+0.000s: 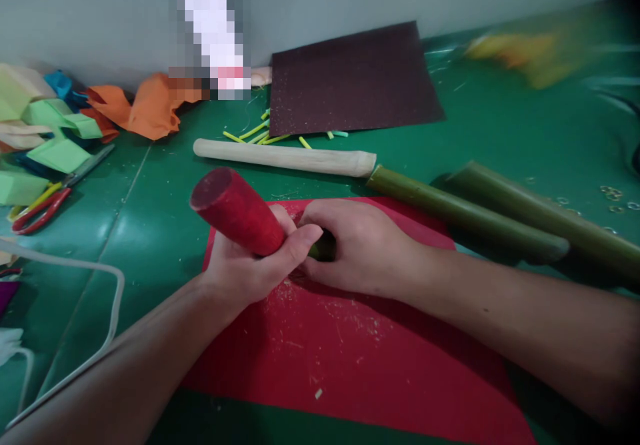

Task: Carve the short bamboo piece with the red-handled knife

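My left hand [250, 258] is closed around a thick red cylinder [240, 211], tilted so that its flat round end points up and to the left. Curled beside it, my right hand [363, 241] grips a short dark green piece [324, 246] that looks like bamboo. The fingers hide most of this piece, and whether it touches the cylinder I cannot tell. Both hands are over a red sheet [350, 358] sprinkled with pale shavings.
Beyond the hands lie a pale peeled stick [285, 157], green bamboo lengths [465, 211] and a dark brown sheet [350, 85]. Red-handled scissors [45, 208] and coloured paper scraps [60, 125] are at left, near a white cable [117, 291]. Small rings [610, 193] lie right.
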Motion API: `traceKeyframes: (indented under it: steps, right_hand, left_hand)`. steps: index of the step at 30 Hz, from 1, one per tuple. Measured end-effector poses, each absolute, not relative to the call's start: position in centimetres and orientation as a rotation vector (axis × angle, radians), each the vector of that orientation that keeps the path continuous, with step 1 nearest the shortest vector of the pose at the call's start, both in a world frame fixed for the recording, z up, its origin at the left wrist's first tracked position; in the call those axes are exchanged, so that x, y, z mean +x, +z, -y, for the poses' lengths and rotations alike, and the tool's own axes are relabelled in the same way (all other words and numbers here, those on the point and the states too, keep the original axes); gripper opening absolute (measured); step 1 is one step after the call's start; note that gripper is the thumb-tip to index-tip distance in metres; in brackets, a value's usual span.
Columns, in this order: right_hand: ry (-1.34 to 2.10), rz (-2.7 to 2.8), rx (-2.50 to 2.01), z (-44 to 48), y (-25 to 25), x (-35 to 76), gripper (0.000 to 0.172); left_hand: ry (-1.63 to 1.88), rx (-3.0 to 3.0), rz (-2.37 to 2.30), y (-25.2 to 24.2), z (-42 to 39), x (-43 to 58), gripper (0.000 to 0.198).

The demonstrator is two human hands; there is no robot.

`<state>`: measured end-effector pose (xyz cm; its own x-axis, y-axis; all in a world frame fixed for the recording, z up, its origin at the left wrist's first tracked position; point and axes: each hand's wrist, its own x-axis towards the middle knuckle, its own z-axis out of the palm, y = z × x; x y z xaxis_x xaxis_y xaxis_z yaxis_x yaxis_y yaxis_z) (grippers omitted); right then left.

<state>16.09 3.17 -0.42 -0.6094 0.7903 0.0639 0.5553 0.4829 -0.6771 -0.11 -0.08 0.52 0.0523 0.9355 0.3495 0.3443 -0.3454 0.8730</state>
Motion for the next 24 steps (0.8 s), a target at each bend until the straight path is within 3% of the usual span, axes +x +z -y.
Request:
traceKeyframes:
  steps: [11,15,24]
  right_hand:
    - [0.874,2.383,-1.141,-3.31,-0.41,16.11,0.022]
    - [0.896,2.379,-1.141,-3.31,-0.38,16.10,0.026]
    - [0.909,2.346,-1.110,-3.21,-0.52,16.17,0.013]
  left_hand:
    - [1.428,1.660,-1.424,-0.03,0.07,0.02,0.015]
    - [1.427,1.619,-1.388,-0.21,0.13,-0.20,0.020]
    - [1.283,1.773,-1.311,0.27,0.16,-0.25,0.025]
